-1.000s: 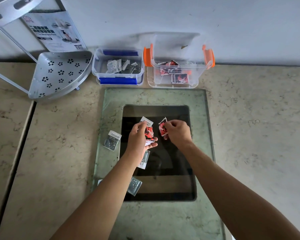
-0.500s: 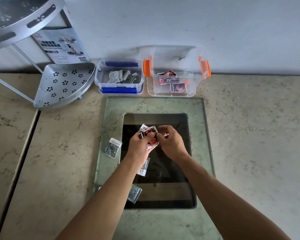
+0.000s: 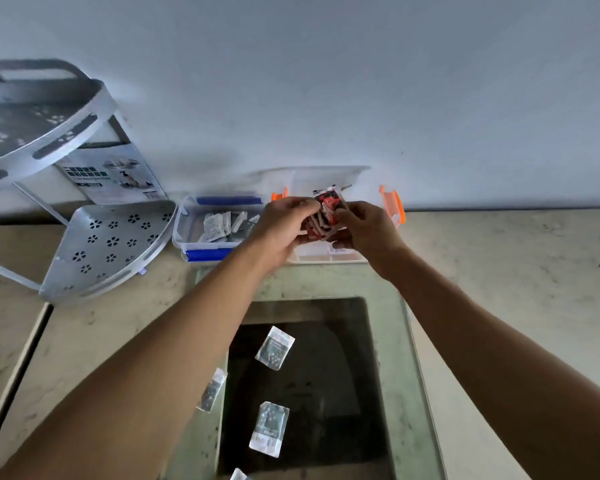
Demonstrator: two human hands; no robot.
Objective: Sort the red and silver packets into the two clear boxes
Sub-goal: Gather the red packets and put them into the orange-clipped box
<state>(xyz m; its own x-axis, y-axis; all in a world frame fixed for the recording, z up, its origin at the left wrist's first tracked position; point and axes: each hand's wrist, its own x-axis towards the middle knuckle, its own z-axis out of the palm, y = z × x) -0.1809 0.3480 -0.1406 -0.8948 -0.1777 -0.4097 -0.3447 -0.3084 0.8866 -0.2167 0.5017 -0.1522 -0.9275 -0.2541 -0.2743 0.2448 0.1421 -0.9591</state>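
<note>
Both hands, left and right, pinch red packets over the orange-latched box at the marble counter's back edge, against a grey wall; 3 silver packets lie on the glass panel.

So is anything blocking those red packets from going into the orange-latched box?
Nothing visible. Both hands hold the red packets right over the orange-latched box, whose lid is open.
</note>
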